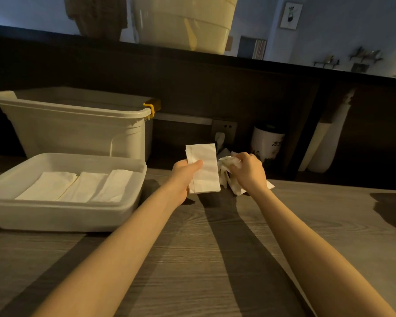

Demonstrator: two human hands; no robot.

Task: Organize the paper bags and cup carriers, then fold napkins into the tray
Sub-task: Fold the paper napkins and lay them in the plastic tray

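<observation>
Left hand (185, 173) pinches a folded white paper napkin (204, 169) upright, right of the shallow white plastic tray (133, 203), likely ready to drop in. Right hand (249, 170) closes on crumpled white napkins (226, 163), farther right.

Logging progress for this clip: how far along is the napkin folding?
Done: three folded napkins lie side by side in the tray. In hand: the left hand holds another folded napkin, while the right hand grips the loose pile on the table. Left: that pile. No bags or carriers identifiable.

Folded napkin (204, 169) in left hand (183, 175)
</observation>
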